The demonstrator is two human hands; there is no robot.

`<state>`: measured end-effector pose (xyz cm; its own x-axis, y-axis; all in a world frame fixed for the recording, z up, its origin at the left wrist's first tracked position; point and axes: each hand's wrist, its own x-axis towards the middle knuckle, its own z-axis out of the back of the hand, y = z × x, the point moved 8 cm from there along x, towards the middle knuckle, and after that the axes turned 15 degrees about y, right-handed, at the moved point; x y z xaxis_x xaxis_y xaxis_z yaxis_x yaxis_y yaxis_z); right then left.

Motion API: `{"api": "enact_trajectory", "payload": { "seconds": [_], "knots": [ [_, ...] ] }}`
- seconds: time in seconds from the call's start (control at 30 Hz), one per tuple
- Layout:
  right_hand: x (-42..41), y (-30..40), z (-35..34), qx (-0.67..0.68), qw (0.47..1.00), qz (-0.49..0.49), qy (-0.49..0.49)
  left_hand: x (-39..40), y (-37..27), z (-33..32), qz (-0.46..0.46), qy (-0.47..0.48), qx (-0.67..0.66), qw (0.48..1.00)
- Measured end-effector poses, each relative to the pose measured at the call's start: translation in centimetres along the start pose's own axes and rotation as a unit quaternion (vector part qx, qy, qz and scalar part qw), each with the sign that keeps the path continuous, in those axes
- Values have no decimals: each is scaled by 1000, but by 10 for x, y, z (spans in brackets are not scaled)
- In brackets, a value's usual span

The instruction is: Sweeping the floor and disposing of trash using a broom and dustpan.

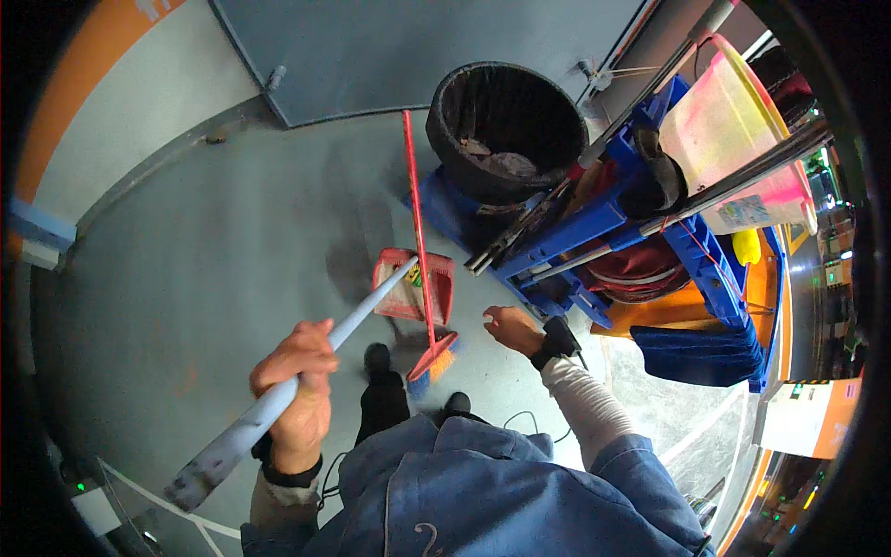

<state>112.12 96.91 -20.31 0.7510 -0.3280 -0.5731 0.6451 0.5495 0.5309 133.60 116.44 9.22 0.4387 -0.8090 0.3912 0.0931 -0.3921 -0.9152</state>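
My left hand (299, 386) is closed around a light-blue pole handle (275, 400), which slants from the lower left up towards a red dustpan (397, 289) on the floor. A broom (419, 223) with a thin red handle and blue and orange bristles lies or stands across the dustpan; its head is near my feet. My right hand (514, 328) is held to the right of the dustpan, fingers a little bent, with nothing seen in it.
A black bin (507, 132) with some waste inside stands on the base of a blue cleaning cart (571, 240). The cart carries metal poles, a pink and yellow bucket (731, 139) and a dark blue cloth (699, 354). Behind is a grey door (418, 49); a curved wall (146, 111) rises at left.
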Motion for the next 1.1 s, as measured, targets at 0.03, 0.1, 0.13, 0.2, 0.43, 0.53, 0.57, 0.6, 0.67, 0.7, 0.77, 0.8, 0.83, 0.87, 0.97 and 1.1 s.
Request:
{"api": "enact_trajectory", "payload": {
  "seconds": [0.03,0.1,0.13,0.2,0.43,0.53,0.57,0.6,0.67,0.7,0.77,0.8,0.83,0.87,0.97,1.1],
  "knots": [
    [8,-2,4,1,1000,-3,-7,5,-9,3,-4,6,-3,1000],
    [24,1,20,-45,993,44,-104,13,-28,16,-31,9,-36,999],
    [31,24,35,-69,994,-8,-80,13,-36,30,-35,19,-35,999],
    [59,65,51,-141,986,-31,-88,12,-48,55,-37,14,-36,999],
    [138,113,105,-513,827,31,-227,-8,-68,111,103,-110,269,951],
    [181,102,119,-625,763,-39,-158,-6,-110,88,107,-42,861,495],
    [194,103,123,-653,742,-53,-138,-16,-127,93,113,-53,847,517],
    [200,97,126,-677,723,-70,-119,-24,-134,101,118,-61,827,547],
    [209,84,133,-710,693,-90,-84,-38,-142,106,132,-73,891,429],
    [207,84,133,-706,699,-86,-76,-44,-147,104,142,-76,938,308],
    [201,93,121,-692,717,-50,-66,-52,-157,103,154,-71,937,304],
    [184,84,116,-676,734,-39,-56,-47,-148,104,148,-56,932,326],
    [168,81,98,-656,754,-12,-43,-51,-141,106,161,-56,929,327],
    [151,77,81,-638,770,11,-27,-56,-131,118,134,-78,772,616],
    [75,77,31,-594,801,72,7,-75,-82,143,-29,-121,-72,990],
    [-25,51,-1,-521,845,115,39,-96,-7,194,15,-299,-107,948]
  ]
}}
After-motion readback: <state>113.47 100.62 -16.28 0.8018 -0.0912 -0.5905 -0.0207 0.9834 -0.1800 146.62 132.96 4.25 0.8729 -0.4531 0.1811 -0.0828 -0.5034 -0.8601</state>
